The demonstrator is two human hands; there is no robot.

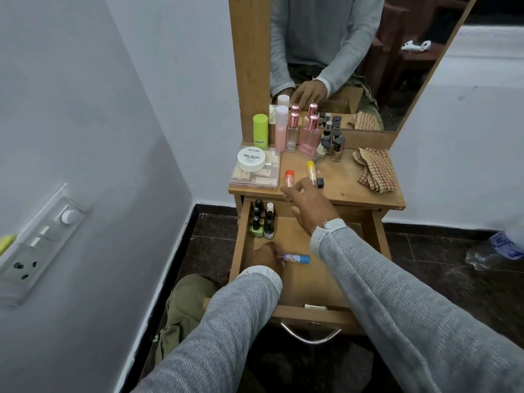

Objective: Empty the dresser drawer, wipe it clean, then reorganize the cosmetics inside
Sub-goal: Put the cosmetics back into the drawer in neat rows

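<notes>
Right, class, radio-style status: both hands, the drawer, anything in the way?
Left hand holds blue-capped tube in drawer. Right hand open, reaching for red-capped tube on dresser top. Nail polish bottles already in drawer corner. Nothing blocking.

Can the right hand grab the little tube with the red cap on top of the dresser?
Probably yes. The right hand is open and reaches over the drawer to the dresser top, its fingertips right at the red-capped tube. Nothing stands between them; the yellow-capped tube lies beside it.
</notes>
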